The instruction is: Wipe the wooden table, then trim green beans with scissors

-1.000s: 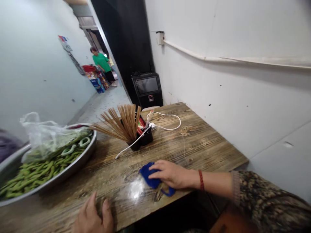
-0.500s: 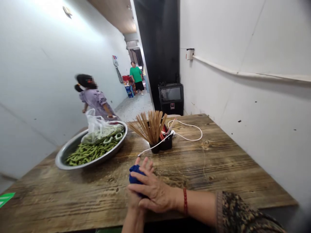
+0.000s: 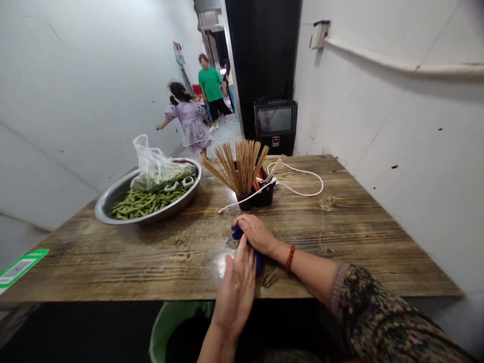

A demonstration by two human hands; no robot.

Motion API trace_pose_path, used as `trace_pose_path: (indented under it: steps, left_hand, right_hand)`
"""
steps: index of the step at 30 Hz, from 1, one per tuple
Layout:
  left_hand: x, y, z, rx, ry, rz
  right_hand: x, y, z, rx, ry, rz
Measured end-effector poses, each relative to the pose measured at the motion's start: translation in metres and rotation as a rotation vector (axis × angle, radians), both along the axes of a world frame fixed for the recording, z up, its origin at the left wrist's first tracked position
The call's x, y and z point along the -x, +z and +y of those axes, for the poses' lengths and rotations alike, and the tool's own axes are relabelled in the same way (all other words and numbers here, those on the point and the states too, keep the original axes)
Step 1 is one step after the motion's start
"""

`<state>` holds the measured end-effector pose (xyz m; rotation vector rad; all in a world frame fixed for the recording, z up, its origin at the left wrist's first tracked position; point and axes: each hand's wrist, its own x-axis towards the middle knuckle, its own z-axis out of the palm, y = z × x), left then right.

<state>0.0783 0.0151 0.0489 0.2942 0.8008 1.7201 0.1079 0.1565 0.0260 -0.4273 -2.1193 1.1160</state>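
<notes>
A crumpled dark blue cloth [image 3: 259, 263] lies at the near side of the wooden table [image 3: 181, 262], mostly covered by my hands. My right hand [image 3: 257, 236], with a red bead bracelet at the wrist, curls its fingers over the far end of the cloth. Pressed along the cloth's left side is my left hand [image 3: 238, 282], its fingers stretched out straight and the tips under my right hand. How much of the cloth lies beneath the palms is hidden.
A metal basin [image 3: 99, 209] of green pods, with a plastic bag [image 3: 145, 159] on top, stands left. Behind my hands are a black holder [image 3: 263, 196] with wooden sticks [image 3: 244, 169] and a white cable [image 3: 320, 186]. A green-lined bin [image 3: 159, 327] sits below the edge. Two people stand beyond.
Both hands have shifted right across the table. My right hand has moved from lying over my left to the cloth's far end. In the background, a person in a lilac dress has moved away.
</notes>
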Motion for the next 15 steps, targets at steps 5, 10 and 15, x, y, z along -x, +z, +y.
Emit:
trace_pose_path:
  steps: [5,10,15]
  left_hand:
    - [0.024,0.022,-0.021,-0.122,0.072,0.071]
    - [0.034,0.013,-0.010,-0.098,0.089,-0.013]
    - [0.012,-0.003,0.007,-0.002,0.088,-0.046]
  right_hand:
    - [-0.005,-0.005,0.016,0.484,-0.013,0.177]
    - [-0.011,0.008,0.007,0.614,0.187,0.226]
    - [-0.012,0.014,-0.009,-0.100,0.237,0.054]
